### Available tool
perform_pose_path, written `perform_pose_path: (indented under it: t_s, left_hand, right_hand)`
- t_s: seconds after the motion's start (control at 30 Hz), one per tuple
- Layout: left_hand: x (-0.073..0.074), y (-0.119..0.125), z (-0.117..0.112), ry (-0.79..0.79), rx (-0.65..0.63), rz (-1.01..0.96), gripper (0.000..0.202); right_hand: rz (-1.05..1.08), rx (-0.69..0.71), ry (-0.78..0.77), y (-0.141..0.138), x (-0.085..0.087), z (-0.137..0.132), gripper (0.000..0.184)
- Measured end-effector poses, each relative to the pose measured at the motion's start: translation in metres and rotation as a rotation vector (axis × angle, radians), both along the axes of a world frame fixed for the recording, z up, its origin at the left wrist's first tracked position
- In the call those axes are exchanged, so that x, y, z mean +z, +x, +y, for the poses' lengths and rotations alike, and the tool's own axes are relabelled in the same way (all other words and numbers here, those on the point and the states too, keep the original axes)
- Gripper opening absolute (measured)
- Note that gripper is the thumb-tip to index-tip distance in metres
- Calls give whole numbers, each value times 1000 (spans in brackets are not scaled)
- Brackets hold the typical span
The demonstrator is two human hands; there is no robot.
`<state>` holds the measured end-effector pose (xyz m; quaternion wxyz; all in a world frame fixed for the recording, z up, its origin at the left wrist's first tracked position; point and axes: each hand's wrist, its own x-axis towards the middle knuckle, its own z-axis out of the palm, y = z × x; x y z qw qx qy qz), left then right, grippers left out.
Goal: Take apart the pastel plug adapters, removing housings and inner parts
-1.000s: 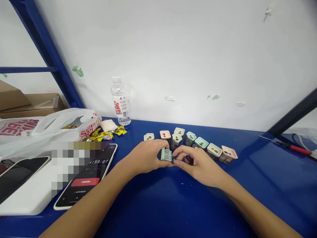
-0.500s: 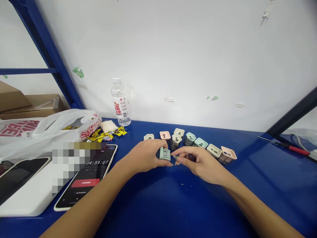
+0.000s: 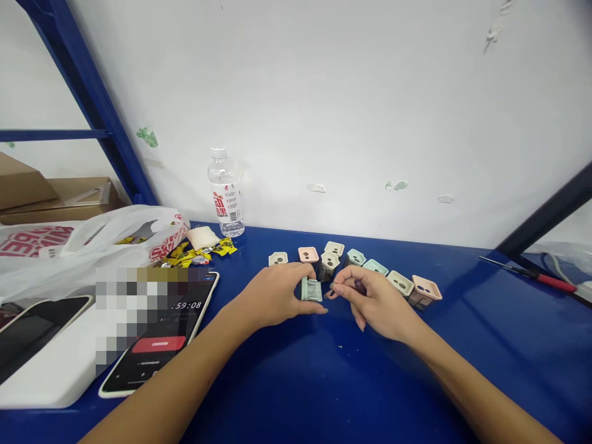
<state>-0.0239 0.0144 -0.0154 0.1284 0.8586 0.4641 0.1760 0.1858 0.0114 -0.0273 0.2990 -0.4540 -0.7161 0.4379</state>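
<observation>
My left hand grips a small pale green pencil sharpener, lying on its side just above the blue table. My right hand is closed in a pinch on a small dark screwdriver, its tip against the sharpener's right side. Behind my hands stands a row of several small sharpeners in cream, pink and mint, ending at a pink one on the right.
A phone showing a timer lies at the left beside a white device and a white plastic bag. A water bottle stands by the wall, with yellow wrappers. A red-handled screwdriver lies far right.
My right hand has shifted up and turned, with its fingers curling over the screwdriver. The left hand keeps its hold on the green sharpener. The timer advanced one second.
</observation>
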Motion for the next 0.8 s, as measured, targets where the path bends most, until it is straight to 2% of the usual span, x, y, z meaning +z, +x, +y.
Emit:
perform_pose_path:
  t_s: [0.17, 0.3, 0.4, 0.8]
  left_hand:
    - [-4, 4, 0, 43, 44, -16, 42]
    - [-8, 9, -1, 64, 82, -69, 51]
    - [-11, 12, -1, 96, 67, -93, 54]
    - [-15, 12, 0, 156, 92, -91, 55]
  right_hand:
    - [82, -92, 32, -5, 2, -1, 24]
    - [244, -149, -46, -11, -2, -1, 31]
    - [284, -171, -71, -14, -4, -3, 35]
    - [128, -223, 11, -13, -5, -4, 31]
